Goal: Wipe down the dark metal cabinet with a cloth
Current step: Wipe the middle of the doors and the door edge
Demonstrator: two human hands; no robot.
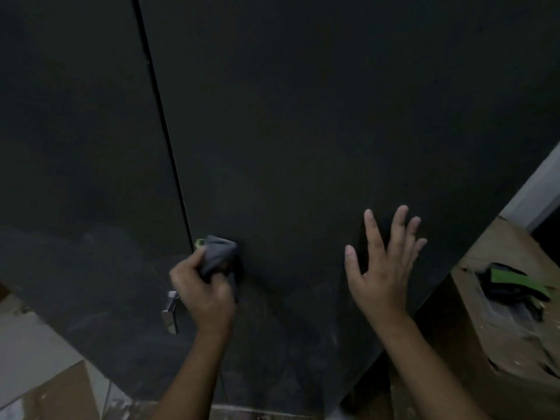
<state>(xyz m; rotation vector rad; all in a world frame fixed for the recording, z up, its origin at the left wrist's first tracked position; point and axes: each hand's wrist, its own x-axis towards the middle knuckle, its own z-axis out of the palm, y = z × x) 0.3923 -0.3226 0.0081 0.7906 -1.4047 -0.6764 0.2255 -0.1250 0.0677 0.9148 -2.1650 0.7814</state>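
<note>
Dark matt metal fills the frame: the cabinet, with its door seam running down the left half. At lower centre my left hand clutches a grey cloth against it, above a chrome handle. My right hand is spread loose at lower right, near a cardboard box.

Head view faces the cabinet closely, tilted downward.

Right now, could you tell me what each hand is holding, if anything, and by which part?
The left hand grips the bunched grey cloth by its lower folds. The right hand holds nothing, its fingers spread.
</note>
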